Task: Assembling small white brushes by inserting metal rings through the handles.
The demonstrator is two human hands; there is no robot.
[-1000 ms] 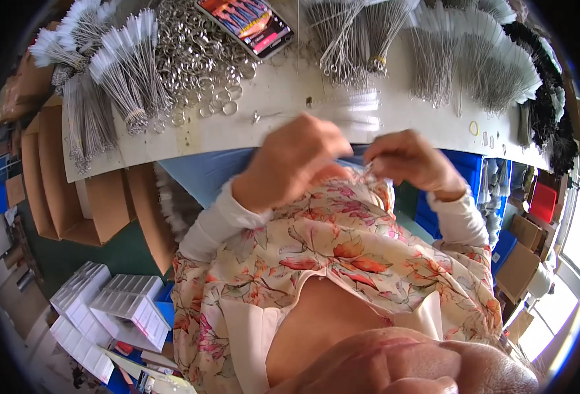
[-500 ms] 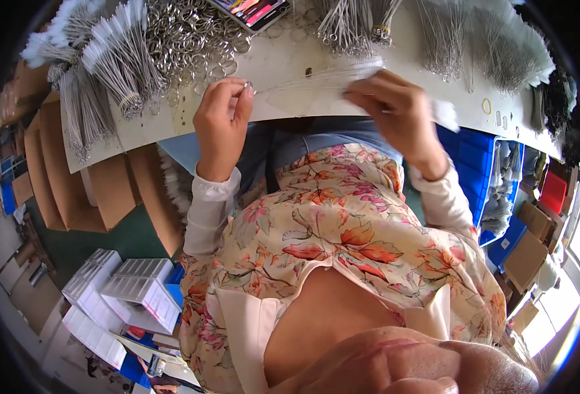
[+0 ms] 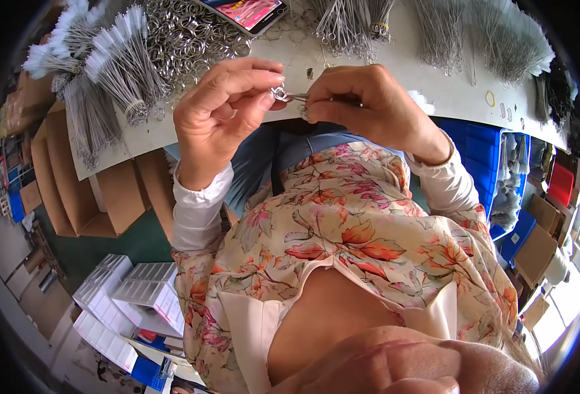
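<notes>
Between the thumb and fingers of my left hand (image 3: 221,118) is a small shiny metal ring (image 3: 278,94). My right hand (image 3: 372,102) is closed just to the right of it, its fingers pinching thin wire-handled brushes. Their metal wire ends (image 3: 298,96) poke out from its fingertips and meet the ring; whether they are threaded on it I cannot tell. My right palm and fingers hide most of the wires. A white bristle tuft (image 3: 422,102) shows past the back of my right hand. Both hands are held above the near edge of the table (image 3: 135,141).
A heap of metal rings (image 3: 188,39) lies beyond my left hand, beside a phone (image 3: 261,16). Bundles of wire-handled brushes lie at the left (image 3: 122,65), back centre (image 3: 352,26) and right (image 3: 510,49). A blue crate (image 3: 467,154) stands below the table's right side, cardboard boxes (image 3: 122,203) at the left.
My right hand has come left and closed in on the ring, bringing the wire ends to it. The wires stretched between my hands no longer show. My left hand has shifted slightly right.
</notes>
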